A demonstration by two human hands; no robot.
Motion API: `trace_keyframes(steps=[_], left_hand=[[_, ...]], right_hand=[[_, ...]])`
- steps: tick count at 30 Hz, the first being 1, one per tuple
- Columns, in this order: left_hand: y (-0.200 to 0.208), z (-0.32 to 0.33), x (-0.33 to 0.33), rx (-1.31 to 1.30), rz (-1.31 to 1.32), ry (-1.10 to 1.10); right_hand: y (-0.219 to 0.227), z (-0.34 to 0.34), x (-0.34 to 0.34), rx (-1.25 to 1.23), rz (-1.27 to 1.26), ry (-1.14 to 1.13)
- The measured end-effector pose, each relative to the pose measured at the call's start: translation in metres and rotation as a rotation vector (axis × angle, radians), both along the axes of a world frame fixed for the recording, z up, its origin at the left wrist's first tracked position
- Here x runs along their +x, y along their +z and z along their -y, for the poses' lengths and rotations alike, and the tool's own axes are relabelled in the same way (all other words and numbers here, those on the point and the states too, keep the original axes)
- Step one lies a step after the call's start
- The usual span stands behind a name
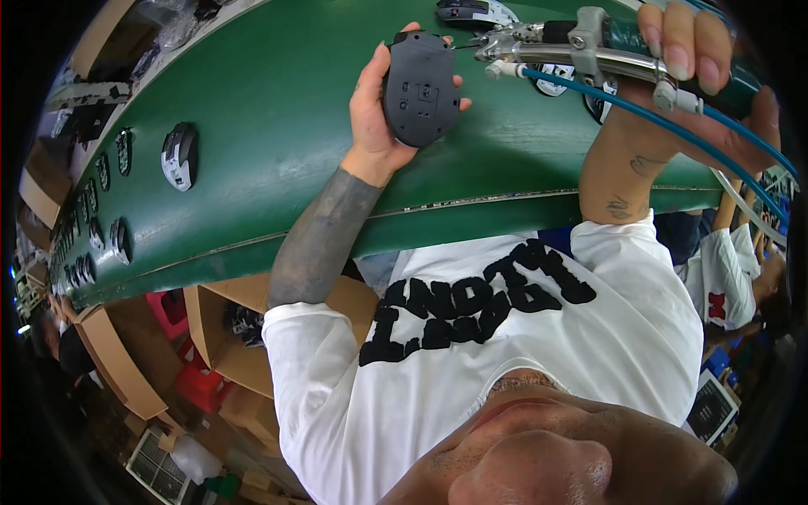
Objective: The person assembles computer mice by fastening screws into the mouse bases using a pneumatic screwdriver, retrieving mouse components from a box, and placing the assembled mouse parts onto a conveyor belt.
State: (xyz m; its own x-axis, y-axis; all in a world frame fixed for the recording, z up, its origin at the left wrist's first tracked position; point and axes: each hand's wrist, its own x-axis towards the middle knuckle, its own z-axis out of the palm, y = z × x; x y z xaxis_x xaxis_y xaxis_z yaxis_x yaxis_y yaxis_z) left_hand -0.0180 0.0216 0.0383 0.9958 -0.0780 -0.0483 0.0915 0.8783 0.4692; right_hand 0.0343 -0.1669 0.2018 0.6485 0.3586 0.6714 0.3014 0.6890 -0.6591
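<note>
The tool, silver with a dark green grip, was gripped in the right hand, the fingers being curled over its upper side. Blue hoses were seen to lead from it toward the right edge. The mouse, black, was held underside up in the left hand, raised above the green table. The left fingers were wrapped behind it: the thumb was laid along its left edge, and fingertips were exposed at its top and right edge. The tool's thin tip was aimed at the mouse's upper right corner; contact could not be determined. A black-and-white mouse was noted on the table, well to the left. Two others were partly hidden behind the tool, and one more was placed beyond its tip. Dark parts were spread along the table's left end. Farther off, cartons and a red stool were recorded at left, and a co-worker in white at right.
</note>
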Motion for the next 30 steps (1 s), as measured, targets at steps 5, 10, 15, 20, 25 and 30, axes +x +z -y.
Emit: trace_keyframes(steps=[5, 10, 15, 20, 25, 30], left_hand=[[0.002, 0.002, 0.001, 0.020, 0.009, -0.006], [0.004, 0.003, -0.001, 0.004, 0.009, -0.008], [-0.001, 0.003, -0.001, -0.070, 0.021, -0.032], [-0.001, 0.003, 0.003, -0.013, 0.028, 0.039], [-0.010, 0.000, 0.008, 0.058, -0.060, 0.044], [-0.003, 0.008, 0.000, 0.045, -0.050, -0.027]], right_hand=[[-0.005, 0.005, 0.005, 0.024, -0.024, -0.108], [-0.001, -0.002, 0.005, -0.006, -0.003, -0.121], [0.005, -0.018, -0.015, -0.019, 0.038, -0.010], [-0.014, 0.035, 0.046, -0.031, 0.038, 0.150], [-0.020, 0.073, 0.093, -0.040, 0.064, 0.325], [-0.017, 0.036, 0.072, -0.034, 0.086, 0.470]])
